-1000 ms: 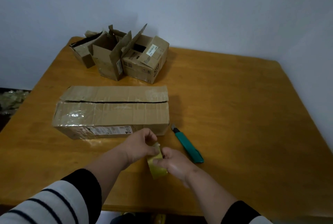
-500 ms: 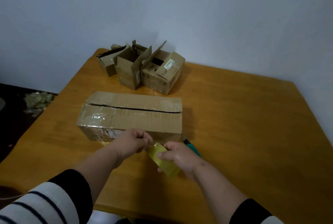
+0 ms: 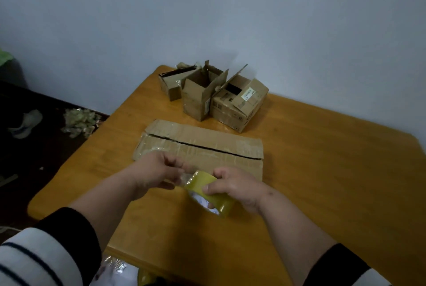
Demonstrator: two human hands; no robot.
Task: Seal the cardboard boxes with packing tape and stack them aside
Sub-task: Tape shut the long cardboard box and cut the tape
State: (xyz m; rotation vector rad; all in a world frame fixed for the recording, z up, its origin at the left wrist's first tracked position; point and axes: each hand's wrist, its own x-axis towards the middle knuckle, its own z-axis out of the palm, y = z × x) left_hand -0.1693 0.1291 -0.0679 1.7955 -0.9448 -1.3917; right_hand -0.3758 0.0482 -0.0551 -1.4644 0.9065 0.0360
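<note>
Tape roll [image 3: 213, 196] is gripped by right hand [image 3: 232, 185], its loose end pinched by left hand [image 3: 159, 171], right over the box's [image 3: 202, 145] near edge; tabletop [image 3: 334, 170] stays open rightward.

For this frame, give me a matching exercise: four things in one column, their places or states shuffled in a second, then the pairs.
1. long flat cardboard box
2. yellow roll of packing tape
3. three small open cardboard boxes
4. pale sneaker

a. on the dark floor
b. clustered at the table's far corner
c. gripped by the right hand
d. mid-table, top seam gaping

Pairs: 1-d, 2-c, 3-b, 4-a
</note>
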